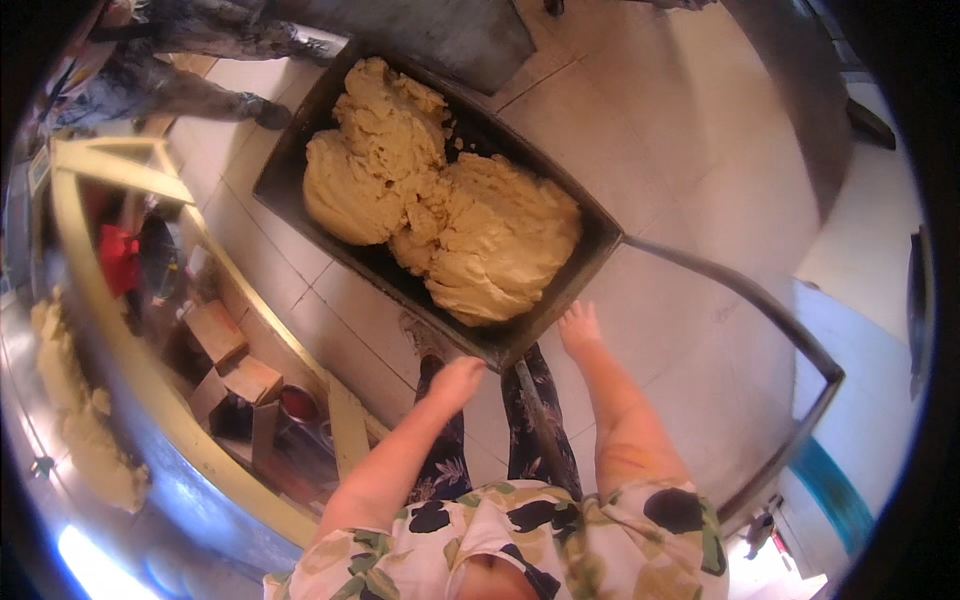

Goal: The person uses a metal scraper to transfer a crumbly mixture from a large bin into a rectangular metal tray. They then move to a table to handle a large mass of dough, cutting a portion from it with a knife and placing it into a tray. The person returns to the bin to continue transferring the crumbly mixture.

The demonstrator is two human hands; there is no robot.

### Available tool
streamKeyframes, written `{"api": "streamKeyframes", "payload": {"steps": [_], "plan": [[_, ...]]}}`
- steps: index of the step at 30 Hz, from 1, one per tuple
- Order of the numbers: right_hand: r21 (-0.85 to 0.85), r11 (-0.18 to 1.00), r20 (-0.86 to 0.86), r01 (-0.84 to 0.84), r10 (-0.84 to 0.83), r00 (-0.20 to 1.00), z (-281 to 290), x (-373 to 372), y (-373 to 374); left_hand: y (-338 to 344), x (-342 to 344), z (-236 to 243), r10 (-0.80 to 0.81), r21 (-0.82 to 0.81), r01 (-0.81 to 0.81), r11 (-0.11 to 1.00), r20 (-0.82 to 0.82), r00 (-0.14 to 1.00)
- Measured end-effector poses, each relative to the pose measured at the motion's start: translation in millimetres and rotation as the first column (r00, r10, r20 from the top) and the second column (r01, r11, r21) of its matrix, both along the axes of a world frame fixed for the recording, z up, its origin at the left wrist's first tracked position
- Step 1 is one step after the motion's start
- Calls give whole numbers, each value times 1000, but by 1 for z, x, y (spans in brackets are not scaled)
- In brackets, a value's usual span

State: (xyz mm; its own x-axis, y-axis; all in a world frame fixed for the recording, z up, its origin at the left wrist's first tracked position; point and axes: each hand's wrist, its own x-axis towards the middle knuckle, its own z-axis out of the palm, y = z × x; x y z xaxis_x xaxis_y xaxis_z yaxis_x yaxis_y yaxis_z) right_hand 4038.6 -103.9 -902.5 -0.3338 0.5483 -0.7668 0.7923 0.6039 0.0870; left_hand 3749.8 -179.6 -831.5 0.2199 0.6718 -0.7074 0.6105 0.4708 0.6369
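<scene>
A deep dark metal trough (278, 172) stands in front of me, turned at a slant. Two large, rough lumps of pale yellow dough (500, 235) lie in it, joined in the middle, with small crumbs beside them. My left hand (459, 381) is at the trough's near edge, left of its closest corner, with the fingers curled in at the rim; part of the grip is hidden. By the near right side, my right hand (579, 328) reaches to the rim with its fingers stretched out and apart. It holds nothing.
A bent metal bar (740, 285) runs from the trough's right corner back towards me. To the left is a yellow-framed table (130, 345) with dough on its top and cardboard boxes (250, 380) beneath. Another person's legs (190, 95) show at upper left, beside a dark metal surface (430, 35).
</scene>
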Motion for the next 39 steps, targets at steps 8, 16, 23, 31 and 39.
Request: {"api": "streamKeyframes", "payload": {"steps": [8,16,23,31,39], "plan": [[50,996,-27,-72,73,997,-84,16,-2,20,64,-34,-130,-24,135,991,140,982],[-66,998,37,4,-2,999,-109,16,15,33,81,-73,-166,72,159,985,108,980],[90,989,-13,116,-115,993,-118,21,37,44,99,-93,-173,119,154,981,161,972],[19,997,-118,-75,77,990,5,-12,41,33,146,-97,21,-123,5,992,211,977],[-219,937,48,-274,290,956,16,-49,60,65,116,-76,127,-297,-27,954,322,938]]}}
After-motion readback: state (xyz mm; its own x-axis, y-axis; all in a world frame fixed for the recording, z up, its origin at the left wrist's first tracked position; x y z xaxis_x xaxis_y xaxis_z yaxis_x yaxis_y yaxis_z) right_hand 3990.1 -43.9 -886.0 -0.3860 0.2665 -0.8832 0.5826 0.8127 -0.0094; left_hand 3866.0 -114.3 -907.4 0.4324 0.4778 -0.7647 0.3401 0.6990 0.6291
